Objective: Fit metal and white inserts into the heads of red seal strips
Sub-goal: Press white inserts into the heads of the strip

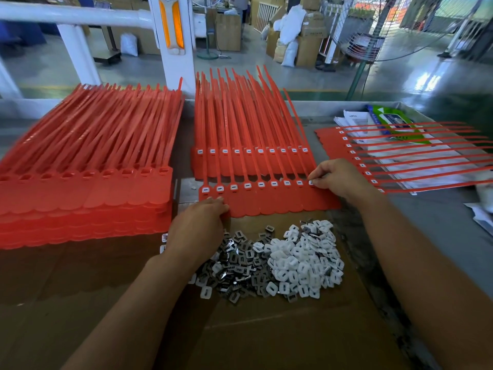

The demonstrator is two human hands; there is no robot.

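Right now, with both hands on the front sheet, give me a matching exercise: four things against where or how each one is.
1 left hand
2 right hand
3 white heap
4 tall stack

A heads empty
B pinches a white insert at the front sheet's rightmost head
C rests on the front sheet's left corner
D right of the metal inserts

Pairs: 1-C, 2-B, 3-D, 4-A
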